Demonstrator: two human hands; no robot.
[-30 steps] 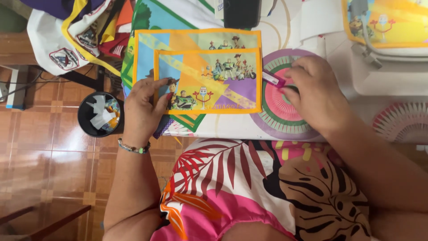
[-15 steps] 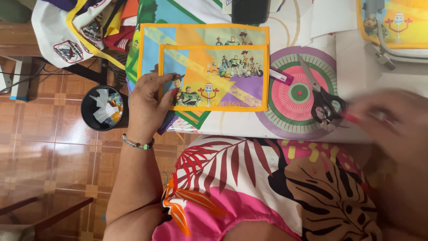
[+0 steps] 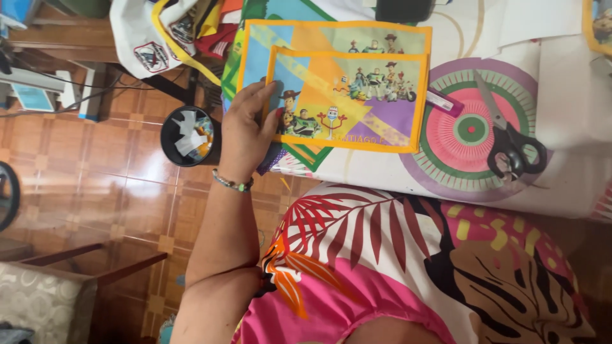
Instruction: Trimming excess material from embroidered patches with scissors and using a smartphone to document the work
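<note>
Left hand lies flat, fingers spread, pressing the left end of the orange-trimmed cartoon-print pouch on the table. The pouch shows bright blue, orange, green and purple panels with cartoon figures, stacked on a matching larger piece. Right hand is out of view. Black-handled scissors rest well right, untouched.

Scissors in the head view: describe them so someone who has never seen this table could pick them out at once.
Start at the table with its white patterned cloth and find the round pink and green target-like print on it. The scissors lie shut across its right side, silver blades pointing up and away, black handles toward the person. They are the only metal tool there; the small pink object nearby is shorter and has no handles.
</note>
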